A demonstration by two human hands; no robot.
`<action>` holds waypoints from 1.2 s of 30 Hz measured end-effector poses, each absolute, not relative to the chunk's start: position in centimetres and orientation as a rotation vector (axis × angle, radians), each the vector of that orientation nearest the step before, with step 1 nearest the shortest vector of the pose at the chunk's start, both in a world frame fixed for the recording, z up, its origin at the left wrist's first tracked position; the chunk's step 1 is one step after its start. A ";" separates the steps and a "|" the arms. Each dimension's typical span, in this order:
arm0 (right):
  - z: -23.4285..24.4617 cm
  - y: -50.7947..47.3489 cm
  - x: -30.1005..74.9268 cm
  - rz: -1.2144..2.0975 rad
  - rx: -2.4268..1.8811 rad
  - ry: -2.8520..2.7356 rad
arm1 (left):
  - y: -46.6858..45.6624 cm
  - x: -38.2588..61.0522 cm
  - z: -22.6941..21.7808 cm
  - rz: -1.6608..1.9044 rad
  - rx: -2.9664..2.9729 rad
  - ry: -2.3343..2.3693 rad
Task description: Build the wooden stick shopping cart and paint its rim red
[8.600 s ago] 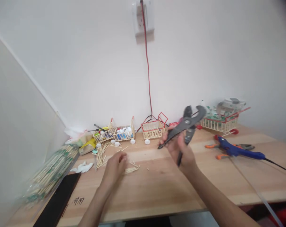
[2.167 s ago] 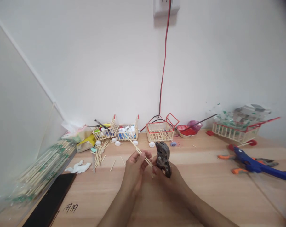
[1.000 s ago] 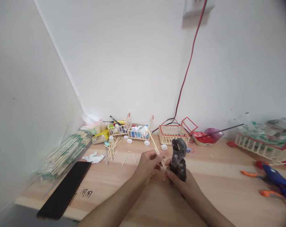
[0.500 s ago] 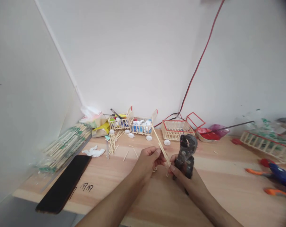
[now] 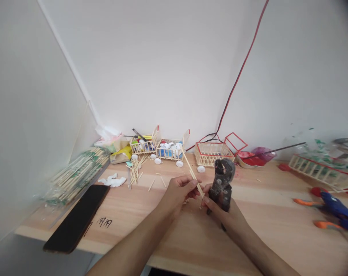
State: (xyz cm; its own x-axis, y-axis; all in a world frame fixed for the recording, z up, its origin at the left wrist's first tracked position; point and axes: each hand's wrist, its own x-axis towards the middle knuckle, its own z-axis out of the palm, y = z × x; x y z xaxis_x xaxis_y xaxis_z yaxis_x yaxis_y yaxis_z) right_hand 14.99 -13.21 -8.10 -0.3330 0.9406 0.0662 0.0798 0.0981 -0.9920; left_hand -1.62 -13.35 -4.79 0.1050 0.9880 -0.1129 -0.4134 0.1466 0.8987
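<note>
Thin pale wooden sticks slant up and to the left between my two hands. My left hand pinches them near the middle, thumb on top. My right hand grips dark, worn end-cutting pincers, jaws upward, while its thumb and forefinger also touch the sticks' lower ends. The pincers' handles are partly hidden by the palm. Small cut bits lie on the wooden table beneath my hands.
Along the wall stand small stick-built carts, two with bottle caps and one red-rimmed cart. Bagged sticks and a black slab lie left. A blue-and-orange clamp-like tool and another red-rimmed frame are right.
The camera view has shifted slightly, so the scene sits a little further left and higher. Both hands keep their hold on the sticks and pincers.
</note>
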 end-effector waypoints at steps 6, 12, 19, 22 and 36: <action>-7.7 -13.4 14.6 1.460 -0.964 -1.385 | -13.1 -1.7 -4.7 1.246 0.803 0.915; -8.2 -13.1 14.7 1.466 -0.939 -1.388 | -13.1 -1.8 -4.8 1.237 0.813 0.935; -8.2 -13.1 15.2 1.353 -1.076 -1.554 | -13.0 -1.8 -5.1 1.211 0.866 0.973; -8.1 -13.1 15.3 1.315 -1.109 -1.584 | -12.9 -1.9 -5.3 1.213 0.865 0.973; -7.6 -12.9 16.1 1.149 -1.168 -1.526 | -10.0 -5.5 -5.3 1.226 1.210 1.470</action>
State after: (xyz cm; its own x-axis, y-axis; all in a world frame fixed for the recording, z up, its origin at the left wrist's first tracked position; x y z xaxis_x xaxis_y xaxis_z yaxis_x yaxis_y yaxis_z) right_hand 16.07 -12.87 -7.62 -0.1786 0.9786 0.1017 0.1726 0.1329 -0.9760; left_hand -5.50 -9.99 -5.31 -0.1713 0.9849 -0.0250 0.1522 0.0515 0.9870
